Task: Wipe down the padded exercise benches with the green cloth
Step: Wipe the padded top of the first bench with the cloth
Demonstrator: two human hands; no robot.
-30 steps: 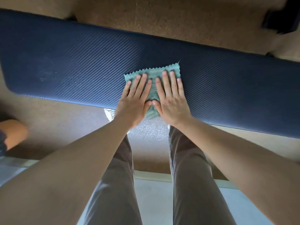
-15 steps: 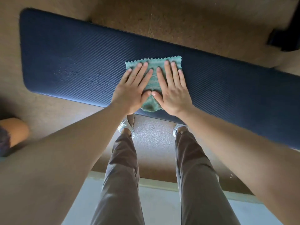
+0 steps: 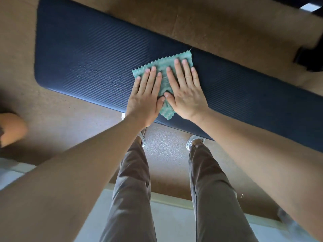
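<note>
Closest in, two legs in grey-brown trousers (image 3: 132, 189) stand on a brown carpet (image 3: 57, 116), with pale shoes (image 3: 194, 141) peeking out just under the near edge of the bench; a lighter strip of floor (image 3: 167, 222) runs behind the heels. Both bare forearms reach forward from the bottom corners and meet over the pad. The left hand (image 3: 146, 95) and the right hand (image 3: 185, 92) lie flat, side by side, palms down with fingers spread and pointing away from the person, thumbs nearly touching in the middle. Neither is gripping anything; they are pressing the green cloth (image 3: 164, 72) against the surface. The cloth has a zigzag edge showing beyond the fingertips, and one corner pokes out below between the two wrists, close to the pad's near edge. It sits about midway along the dark blue padded bench (image 3: 83, 49), which slants across the view and has a fine ribbed texture, with a speckled patch left of the hands. Beyond the bench lies more brown carpet, and some dark equipment (image 3: 309, 56) sits at the far right, too blurred to identify.
</note>
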